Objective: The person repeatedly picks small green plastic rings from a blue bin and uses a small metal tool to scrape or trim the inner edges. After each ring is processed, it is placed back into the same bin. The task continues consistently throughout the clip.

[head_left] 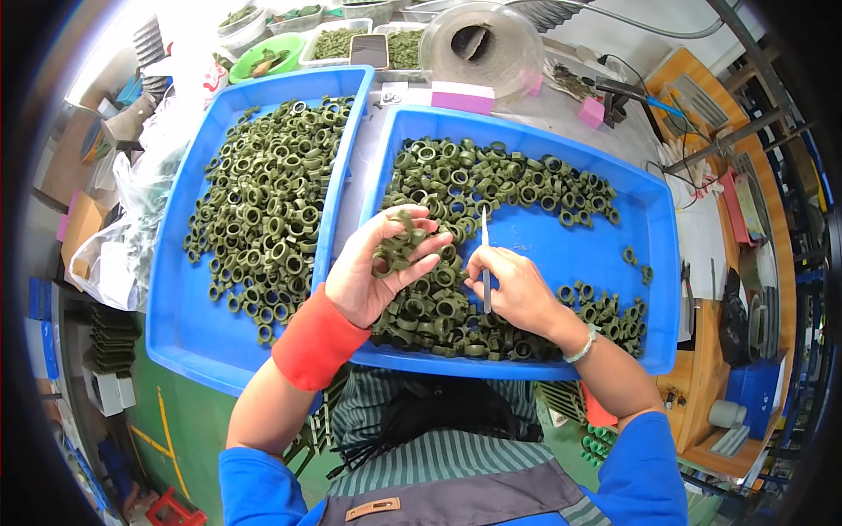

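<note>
My left hand (368,273), with a red band on its wrist, is curled palm up around several dark green ring-shaped parts (399,249). It hovers over the left side of the right blue tray (574,145). Just to the right, my right hand (519,291) grips a slim metal scalpel-like knife (485,238), its pointed end away from me. The knife and the held parts are apart. Beneath both hands lie many loose green ring parts (425,311), heaped along the tray's near, left and far sides. My fingers partly hide the held parts.
Another blue tray (189,352), heaped with green rings (272,202), adjoins on the left. Behind stand a phone (369,51), a pink-and-white box (462,98), a clear round container (513,53) and a green bowl (266,58). A plastic bag (132,237) hangs at left.
</note>
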Available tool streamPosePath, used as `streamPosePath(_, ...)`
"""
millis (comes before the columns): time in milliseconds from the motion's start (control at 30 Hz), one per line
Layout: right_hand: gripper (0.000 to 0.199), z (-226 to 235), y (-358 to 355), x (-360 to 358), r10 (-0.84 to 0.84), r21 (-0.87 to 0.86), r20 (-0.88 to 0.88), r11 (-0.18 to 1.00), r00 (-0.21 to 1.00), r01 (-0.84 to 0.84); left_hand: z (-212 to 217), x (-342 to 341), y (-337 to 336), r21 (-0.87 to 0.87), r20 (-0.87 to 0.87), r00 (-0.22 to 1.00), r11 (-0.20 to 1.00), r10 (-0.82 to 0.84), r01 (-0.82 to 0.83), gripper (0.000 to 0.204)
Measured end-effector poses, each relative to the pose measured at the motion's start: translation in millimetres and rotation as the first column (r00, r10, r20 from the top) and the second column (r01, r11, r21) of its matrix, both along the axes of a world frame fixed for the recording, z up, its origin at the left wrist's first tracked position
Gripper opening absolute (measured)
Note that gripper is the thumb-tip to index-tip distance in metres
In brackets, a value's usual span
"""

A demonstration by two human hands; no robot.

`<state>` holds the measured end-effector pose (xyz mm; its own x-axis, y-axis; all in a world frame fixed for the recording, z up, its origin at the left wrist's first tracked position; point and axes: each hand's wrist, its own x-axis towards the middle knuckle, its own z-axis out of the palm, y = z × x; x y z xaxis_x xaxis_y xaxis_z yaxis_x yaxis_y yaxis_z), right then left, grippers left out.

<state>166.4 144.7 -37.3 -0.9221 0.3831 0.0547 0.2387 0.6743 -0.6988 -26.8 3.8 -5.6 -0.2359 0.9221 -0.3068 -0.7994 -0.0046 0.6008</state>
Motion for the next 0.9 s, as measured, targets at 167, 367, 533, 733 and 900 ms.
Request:
streamPosePath(167, 0.018, 27.0, -0.8, 1.9, -0.103, -0.370, -0.029, 0.925, 0.994, 0.085, -0.2, 0.9, -1.5, -0.098, -0.158, 0.985, 0.993, -0.076, 0.061, 0.024)
streamPosePath(367, 0.019, 29.4, 0.0, 3.7, -0.169, -0.692, -0.332, 0.712, 0.928, -0.118, 2.1, 15.8, -2.8, -0.131, -0.365, 0.904, 0.974, -0.222, 0.186, 0.029)
streamPosePath(533, 0.019, 35.3, -1.3, 4.5, -0.212, -0.765, -0.313, 0.634, 0.926, -0.113, 1.1, 16.0, -2.7, -0.172, -0.363, 0.892, 0.961, -0.268, 0.219, 0.027)
streamPosePath(733, 0.025, 39.9, -5.6, 1.2, 0.028, -0.025, -0.461, 0.999, 0.887, -0.045, 11.2, 18.2, -0.9, -0.168, -0.294, 0.925, 0.965, -0.242, 0.200, 0.028)
streamPosePath(900, 0.028, 36.2, -10.9, 1.4, -0.024, -0.111, -0.519, 0.993, 0.855, -0.040, 5.3, 16.6, -5.2, -0.111, -0.475, 0.858, 0.981, -0.194, 0.160, 0.034)
